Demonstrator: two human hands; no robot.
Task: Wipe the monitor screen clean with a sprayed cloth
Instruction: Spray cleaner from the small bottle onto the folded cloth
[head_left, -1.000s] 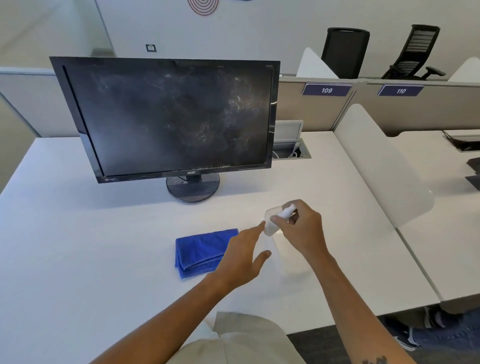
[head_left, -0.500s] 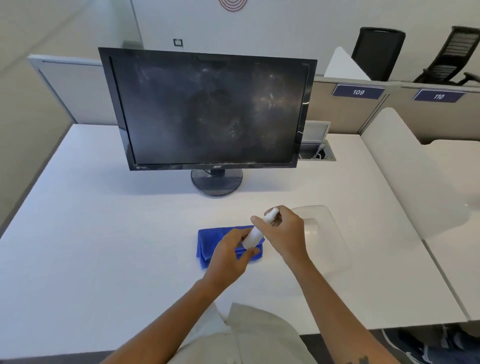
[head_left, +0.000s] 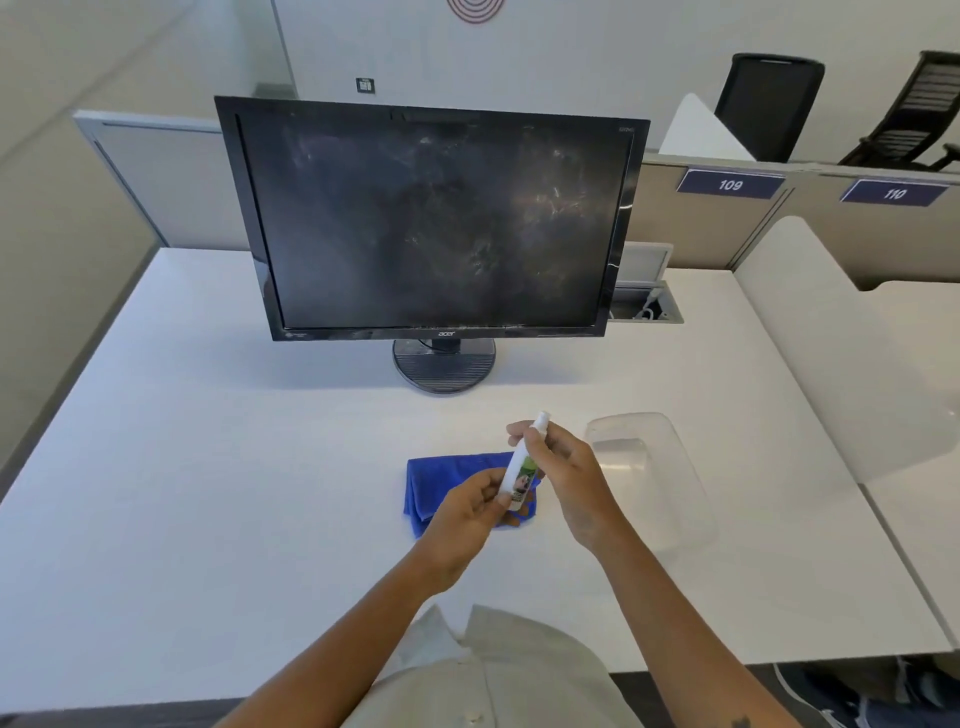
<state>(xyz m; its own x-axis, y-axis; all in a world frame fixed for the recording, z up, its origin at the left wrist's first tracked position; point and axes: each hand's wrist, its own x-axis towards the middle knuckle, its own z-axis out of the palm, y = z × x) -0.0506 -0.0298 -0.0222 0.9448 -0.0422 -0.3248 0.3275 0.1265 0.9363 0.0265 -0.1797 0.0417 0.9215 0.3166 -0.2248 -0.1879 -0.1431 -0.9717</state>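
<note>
A black monitor (head_left: 436, 223) stands at the back of the white desk (head_left: 208, 493), its dark screen smeared with dust and streaks. A folded blue cloth (head_left: 441, 480) lies on the desk in front of it. Above the cloth I hold a small white spray bottle (head_left: 522, 465) nearly upright. My right hand (head_left: 569, 467) grips its upper part near the nozzle. My left hand (head_left: 467, 512) pinches its lower end and hides part of the cloth.
A clear plastic container (head_left: 644, 467) lies on the desk just right of my hands. A white divider panel (head_left: 831, 343) bounds the desk on the right. An open cable box (head_left: 647, 306) sits behind the monitor's right edge. Office chairs (head_left: 769, 104) stand beyond the partition.
Both hands carried the spray bottle left from the clear container to above the blue cloth. My left hand, open before, now grips the bottle's lower end. The view shifted left.
</note>
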